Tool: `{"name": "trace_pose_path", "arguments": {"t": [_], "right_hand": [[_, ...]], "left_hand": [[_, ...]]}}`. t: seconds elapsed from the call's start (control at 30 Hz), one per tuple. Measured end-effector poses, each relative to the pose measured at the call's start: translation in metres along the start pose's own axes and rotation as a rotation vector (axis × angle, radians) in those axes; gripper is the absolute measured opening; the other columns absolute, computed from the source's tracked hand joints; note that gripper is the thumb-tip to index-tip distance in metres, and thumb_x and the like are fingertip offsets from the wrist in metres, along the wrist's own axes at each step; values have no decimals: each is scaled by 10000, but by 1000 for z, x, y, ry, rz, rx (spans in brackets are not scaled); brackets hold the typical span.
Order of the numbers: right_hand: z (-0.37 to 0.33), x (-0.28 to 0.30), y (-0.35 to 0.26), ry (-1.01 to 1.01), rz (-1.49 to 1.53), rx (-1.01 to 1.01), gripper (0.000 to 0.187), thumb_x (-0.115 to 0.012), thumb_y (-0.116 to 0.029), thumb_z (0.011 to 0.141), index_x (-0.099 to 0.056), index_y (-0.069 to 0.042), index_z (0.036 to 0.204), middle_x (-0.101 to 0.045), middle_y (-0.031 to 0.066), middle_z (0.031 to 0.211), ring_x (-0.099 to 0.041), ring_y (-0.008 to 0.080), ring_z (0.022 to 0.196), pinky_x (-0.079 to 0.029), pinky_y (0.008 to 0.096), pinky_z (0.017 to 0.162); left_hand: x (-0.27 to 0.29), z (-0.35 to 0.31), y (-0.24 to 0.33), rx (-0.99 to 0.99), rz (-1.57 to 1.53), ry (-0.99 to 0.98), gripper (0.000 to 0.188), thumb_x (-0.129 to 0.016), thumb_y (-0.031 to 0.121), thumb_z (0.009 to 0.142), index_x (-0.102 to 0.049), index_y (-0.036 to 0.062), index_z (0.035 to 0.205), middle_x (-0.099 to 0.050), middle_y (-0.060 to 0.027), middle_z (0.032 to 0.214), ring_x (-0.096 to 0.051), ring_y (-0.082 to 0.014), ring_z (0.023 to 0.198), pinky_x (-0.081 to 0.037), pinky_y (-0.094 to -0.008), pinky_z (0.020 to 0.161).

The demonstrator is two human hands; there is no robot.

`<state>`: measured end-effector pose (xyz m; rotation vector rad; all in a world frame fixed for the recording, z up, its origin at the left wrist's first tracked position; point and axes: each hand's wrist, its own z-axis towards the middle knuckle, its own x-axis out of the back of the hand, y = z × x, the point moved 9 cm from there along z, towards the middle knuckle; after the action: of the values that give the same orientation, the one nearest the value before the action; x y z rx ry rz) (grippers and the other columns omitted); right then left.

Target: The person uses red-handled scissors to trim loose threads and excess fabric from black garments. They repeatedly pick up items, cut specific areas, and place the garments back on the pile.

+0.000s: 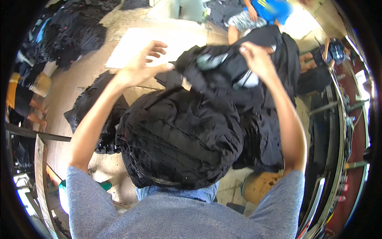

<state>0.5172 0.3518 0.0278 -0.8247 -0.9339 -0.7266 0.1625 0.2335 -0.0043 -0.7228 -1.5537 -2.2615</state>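
Note:
A heap of black cloth [179, 135] lies across my lap. Above its far side a black garment [227, 85] hangs raised and blurred by motion, with grey-white patches showing in its folds. My right hand [256, 57] is closed at the garment's far right edge, gripping its cloth. My left hand [145, 63] is up on the left with its fingers spread, nothing in them. Its thumb tip comes close to the garment's left edge; whether they touch I cannot tell.
More black cloth [93, 105] lies on the floor to my left, and a large dark pile [75, 36] sits far left. A person in blue [270, 12] sits ahead; others are at both sides. A round tan stool or container [260, 187] stands near my right elbow.

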Motion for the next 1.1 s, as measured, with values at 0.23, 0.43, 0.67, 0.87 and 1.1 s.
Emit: {"name": "trace_pose_path", "arguments": {"t": [0.23,0.43,0.67,0.87,1.1], "right_hand": [[-80,242,258,705,-384,-389,396,-549,-421,1142,-756,-133,1317,-777,211,1304,-722,465,1227,-560,537,1027],[-197,479,240,1086,-893,-580,527,-509,-511,1143,-720,-133,1444,-773,234,1331,-730,507,1205,-550,598,1038],[-278,561,193,972,-1109,-113,430,-541,-471,1158,-699,-218,1468,-770,205,1358,-764,491,1092,-597,557,902],[-303,382,216,309,-865,-344,391,-587,-315,1183,-695,-74,1472,-762,222,1383,-751,401,1228,-568,478,1033],[-216,56,34,-278,-60,-241,381,-792,-385,1034,-816,-66,1242,-834,159,1209,-815,318,1090,-620,410,955]], "left_hand": [[-45,-92,-9,-29,91,-640,621,-947,364,893,-689,50,1361,-692,-150,1368,-638,-367,1382,-491,-472,1196],[-63,-117,-17,-31,73,-682,802,-989,423,810,-638,92,1450,-548,-154,1565,-568,-384,1473,-473,-490,1220],[-59,-103,-21,-49,78,-751,790,-1025,360,750,-682,54,1392,-601,-172,1521,-585,-392,1463,-480,-493,1213],[-58,-106,-24,-62,43,-715,675,-943,395,879,-671,48,1389,-626,-143,1491,-605,-383,1418,-494,-494,1194],[-65,-98,-22,-86,161,-685,539,-851,306,968,-653,32,1388,-690,-170,1369,-661,-403,1312,-544,-504,1094]]}}
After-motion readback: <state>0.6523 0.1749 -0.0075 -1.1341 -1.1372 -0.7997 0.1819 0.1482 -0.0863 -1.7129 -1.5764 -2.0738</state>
